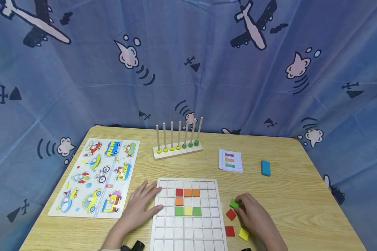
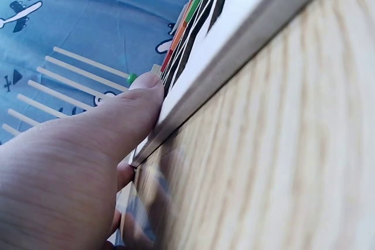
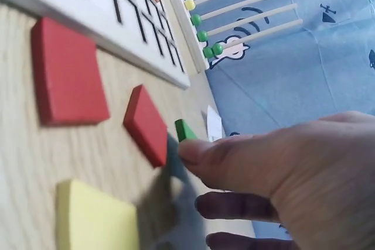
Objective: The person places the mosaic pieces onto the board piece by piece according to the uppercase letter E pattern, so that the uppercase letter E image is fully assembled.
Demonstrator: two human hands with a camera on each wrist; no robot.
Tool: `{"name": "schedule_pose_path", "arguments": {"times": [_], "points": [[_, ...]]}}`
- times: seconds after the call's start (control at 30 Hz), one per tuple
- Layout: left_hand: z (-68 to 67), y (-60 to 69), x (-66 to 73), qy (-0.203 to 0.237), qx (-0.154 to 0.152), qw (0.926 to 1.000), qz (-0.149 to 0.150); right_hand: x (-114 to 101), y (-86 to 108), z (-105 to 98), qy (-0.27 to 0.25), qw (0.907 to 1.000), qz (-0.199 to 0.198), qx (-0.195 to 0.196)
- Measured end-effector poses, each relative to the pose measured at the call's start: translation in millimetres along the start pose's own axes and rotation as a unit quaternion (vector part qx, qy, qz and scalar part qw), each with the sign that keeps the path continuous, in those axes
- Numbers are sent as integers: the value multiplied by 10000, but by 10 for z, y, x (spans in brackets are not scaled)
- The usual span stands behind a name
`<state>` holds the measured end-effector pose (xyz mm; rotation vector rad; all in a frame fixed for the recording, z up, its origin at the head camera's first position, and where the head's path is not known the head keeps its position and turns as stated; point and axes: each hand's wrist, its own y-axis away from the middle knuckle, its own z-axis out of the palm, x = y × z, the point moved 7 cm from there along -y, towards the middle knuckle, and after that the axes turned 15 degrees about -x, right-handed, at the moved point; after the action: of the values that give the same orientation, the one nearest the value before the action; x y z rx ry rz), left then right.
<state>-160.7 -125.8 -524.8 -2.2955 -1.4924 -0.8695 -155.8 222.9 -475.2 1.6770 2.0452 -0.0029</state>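
Observation:
My left hand (image 1: 138, 207) rests at the left edge of a white grid board (image 1: 208, 223), its fingers extended and its thumb on the rim. On the board lie a red tile (image 1: 179, 192), several orange tiles (image 1: 196, 192), a yellow tile (image 1: 188, 211) and two green ones (image 1: 197, 211). To the right of the board, my right hand (image 1: 254, 214) pinches a loose green tile (image 1: 234, 203) between thumb and fingers; in the right wrist view the thumb partly covers this tile (image 3: 184, 130). Close by lie two red tiles (image 1: 229, 231) and a yellow tile (image 1: 243, 234).
A picture puzzle board (image 1: 94, 212) with vehicles lies at the left. Behind the grid stands a peg rack (image 1: 163, 154) with yellow and green beads. A card (image 1: 237, 169) with a coloured grid pattern and a blue block (image 1: 265, 168) lie at the back right.

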Motion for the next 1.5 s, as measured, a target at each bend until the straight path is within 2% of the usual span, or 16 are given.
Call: {"name": "schedule_pose_path", "arguments": {"times": [0.17,0.3,0.53,0.73,0.9,1.33,1.5], "points": [[-1,8,-6,-1,15,10000,-7,-153,-5,-28,-200,9993,-260,163],[4,9,-13,-16,36,10000,-6,-336,-26,23,-261,9975,-642,141],[4,0,-6,3,53,10000,34,-747,-44,186,279,9887,-1471,66],[-17,1,11,0,61,10000,37,-1106,-33,386,594,9723,-2256,-172],[-12,-5,12,37,-46,10000,4,-1329,21,482,769,9552,-2857,80],[6,-3,-5,6,-53,10000,-22,-1555,44,585,1290,9393,-3178,36],[-3,5,-6,36,-38,10000,-41,-1583,3,637,1373,9431,-3023,-174]]}}
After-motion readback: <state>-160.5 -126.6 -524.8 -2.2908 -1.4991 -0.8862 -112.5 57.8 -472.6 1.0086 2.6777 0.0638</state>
